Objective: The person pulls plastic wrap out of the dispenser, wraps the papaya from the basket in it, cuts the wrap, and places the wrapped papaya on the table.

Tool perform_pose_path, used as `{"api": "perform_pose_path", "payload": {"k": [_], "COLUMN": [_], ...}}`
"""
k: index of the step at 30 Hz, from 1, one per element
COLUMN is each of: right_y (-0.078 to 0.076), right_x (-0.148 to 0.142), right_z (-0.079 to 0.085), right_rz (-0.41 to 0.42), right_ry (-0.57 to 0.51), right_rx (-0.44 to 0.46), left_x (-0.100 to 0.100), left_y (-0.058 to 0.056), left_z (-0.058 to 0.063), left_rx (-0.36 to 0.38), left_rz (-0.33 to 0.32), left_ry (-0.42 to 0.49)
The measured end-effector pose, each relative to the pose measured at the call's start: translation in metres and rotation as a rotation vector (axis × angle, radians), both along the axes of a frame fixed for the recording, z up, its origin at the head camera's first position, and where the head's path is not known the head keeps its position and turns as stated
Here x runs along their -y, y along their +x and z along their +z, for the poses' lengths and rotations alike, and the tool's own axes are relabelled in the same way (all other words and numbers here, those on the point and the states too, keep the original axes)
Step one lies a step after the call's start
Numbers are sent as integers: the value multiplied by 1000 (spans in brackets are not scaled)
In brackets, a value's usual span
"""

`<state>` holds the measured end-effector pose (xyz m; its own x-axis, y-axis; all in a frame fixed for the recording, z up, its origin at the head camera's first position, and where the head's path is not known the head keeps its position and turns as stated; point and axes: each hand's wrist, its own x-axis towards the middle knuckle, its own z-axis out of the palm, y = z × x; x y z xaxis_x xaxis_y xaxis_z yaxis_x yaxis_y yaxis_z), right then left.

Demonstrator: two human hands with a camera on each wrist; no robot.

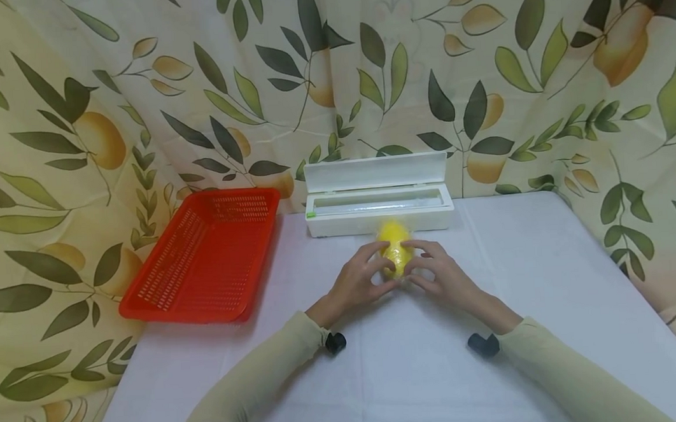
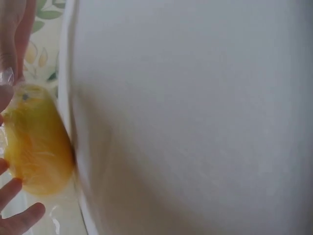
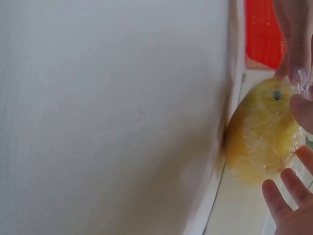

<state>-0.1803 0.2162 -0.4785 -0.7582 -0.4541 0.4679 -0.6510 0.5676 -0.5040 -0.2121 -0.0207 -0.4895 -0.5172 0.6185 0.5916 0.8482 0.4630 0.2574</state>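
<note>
A yellow mango (image 1: 396,243) in clear cling film (image 3: 264,142) lies on the white-covered table in front of the white box. From its left side my left hand (image 1: 360,277) reaches in with bent fingers and thumb, pinching the film at the fruit's near end. Opposite it, my right hand (image 1: 441,272) does the same, so the fingertips of both hands nearly meet. In both wrist views a crumpled bit of film shows between fingertips by the mango's dark stem spot, while other fingers spread along the fruit. The mango's underside is hidden.
A red perforated basket (image 1: 250,292) stands at the left of the table (image 1: 549,302). Behind the mango is a white cling film dispenser box (image 1: 339,224) with its lid (image 1: 370,173) raised and a roll inside. A leaf-patterned curtain (image 1: 330,58) hangs at the back.
</note>
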Motion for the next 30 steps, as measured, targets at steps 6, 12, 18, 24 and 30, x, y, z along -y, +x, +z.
{"api": "perform_pose_path", "payload": {"k": [6, 12, 18, 24, 30], "right_y": [2, 0, -5, -6, -6], "right_x": [1, 1, 0, 0, 2], "right_z": [4, 6, 5, 2, 1], "right_rz": [-18, -28, -39, -49, -55], "right_ry": [-15, -45, -36, -29, -24], "right_rx": [19, 24, -18, -24, -36], "left_x": [0, -1, -4, -5, -5], "left_y": [6, 6, 4, 3, 1], "left_z": [9, 9, 6, 6, 3], "left_rx": [72, 142, 142, 163, 171], "left_rz": [4, -15, -23, -18, -16], "left_ry": [31, 73, 89, 112, 120]}}
